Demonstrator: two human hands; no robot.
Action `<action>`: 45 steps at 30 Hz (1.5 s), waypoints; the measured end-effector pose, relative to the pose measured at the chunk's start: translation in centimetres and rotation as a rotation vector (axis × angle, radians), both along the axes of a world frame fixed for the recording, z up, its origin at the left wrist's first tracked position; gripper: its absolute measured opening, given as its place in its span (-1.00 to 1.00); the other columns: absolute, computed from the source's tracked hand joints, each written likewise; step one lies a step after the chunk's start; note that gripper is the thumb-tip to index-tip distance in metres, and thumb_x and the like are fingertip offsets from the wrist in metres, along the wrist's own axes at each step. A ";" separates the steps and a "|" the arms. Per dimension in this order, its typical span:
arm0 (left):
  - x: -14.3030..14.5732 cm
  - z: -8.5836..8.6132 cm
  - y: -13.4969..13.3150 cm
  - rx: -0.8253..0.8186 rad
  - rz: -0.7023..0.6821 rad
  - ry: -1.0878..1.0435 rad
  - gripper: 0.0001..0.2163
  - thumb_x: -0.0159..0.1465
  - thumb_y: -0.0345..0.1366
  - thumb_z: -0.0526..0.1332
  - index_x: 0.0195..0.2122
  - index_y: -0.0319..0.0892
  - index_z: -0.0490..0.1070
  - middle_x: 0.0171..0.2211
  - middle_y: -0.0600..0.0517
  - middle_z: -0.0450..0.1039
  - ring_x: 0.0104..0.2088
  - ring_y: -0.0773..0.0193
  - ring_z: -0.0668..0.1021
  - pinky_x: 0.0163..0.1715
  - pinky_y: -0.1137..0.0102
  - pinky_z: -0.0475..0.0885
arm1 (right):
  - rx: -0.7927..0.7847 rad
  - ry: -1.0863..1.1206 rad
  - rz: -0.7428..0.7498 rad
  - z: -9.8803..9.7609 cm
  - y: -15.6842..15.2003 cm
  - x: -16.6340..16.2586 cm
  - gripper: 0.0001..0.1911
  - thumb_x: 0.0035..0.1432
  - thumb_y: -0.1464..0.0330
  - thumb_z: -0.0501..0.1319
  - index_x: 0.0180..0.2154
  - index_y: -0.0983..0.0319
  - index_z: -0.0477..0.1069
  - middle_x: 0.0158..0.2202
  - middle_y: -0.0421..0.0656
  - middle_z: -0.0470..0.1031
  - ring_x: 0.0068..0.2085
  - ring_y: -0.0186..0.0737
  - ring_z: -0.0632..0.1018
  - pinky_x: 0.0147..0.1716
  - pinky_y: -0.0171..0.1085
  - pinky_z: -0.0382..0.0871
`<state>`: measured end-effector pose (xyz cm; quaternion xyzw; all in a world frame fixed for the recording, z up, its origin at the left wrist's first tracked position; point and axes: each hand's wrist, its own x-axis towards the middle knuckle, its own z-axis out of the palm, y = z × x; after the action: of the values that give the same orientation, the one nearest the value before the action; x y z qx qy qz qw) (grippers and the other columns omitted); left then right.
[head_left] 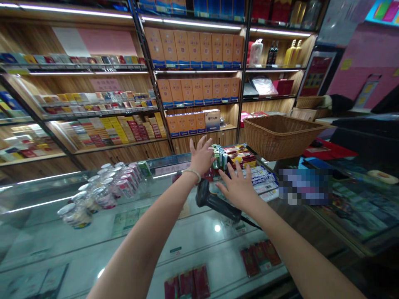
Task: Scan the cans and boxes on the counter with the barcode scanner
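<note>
Both my arms reach forward over a glass counter (193,236). My left hand (202,155) is stretched out with fingers spread, just short of a cluster of small green and white bottles (219,158) on the counter. A pale bead bracelet sits on that wrist. My right hand (238,187) is also open, fingers apart, hovering over blue and white packs (262,176) beside the bottles. A black handheld barcode scanner (215,201) lies on the glass under my right wrist. Neither hand holds anything.
A large wicker basket (279,135) stands right of the bottles. Red and yellow boxes (240,153) lie behind them. Several clear lidded jars (106,189) crowd the counter's left. Wall shelves hold orange boxes (195,50) and cigarette packs (118,128). A dark till area lies at right.
</note>
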<state>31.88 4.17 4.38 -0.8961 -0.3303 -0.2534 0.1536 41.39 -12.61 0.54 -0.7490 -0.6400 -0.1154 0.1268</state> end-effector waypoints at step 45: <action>-19.0 -1.0 -12.7 -0.229 0.123 -0.061 -0.89 0.32 -0.17 0.34 -0.16 0.04 0.61 0.40 0.03 0.30 0.47 -0.14 0.15 0.39 -0.37 -0.13 | 0.274 -0.027 0.139 -1.5 -0.1 -0.7 -0.48 0.46 0.07 -0.02 0.22 0.12 0.48 0.42 0.03 0.27 0.45 0.25 0.16 0.34 0.43 -0.13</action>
<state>12.92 -8.52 3.39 -0.8778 -0.4159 -0.2314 0.0551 40.66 -12.75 -0.93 -0.6769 -0.6702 -0.2029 0.2269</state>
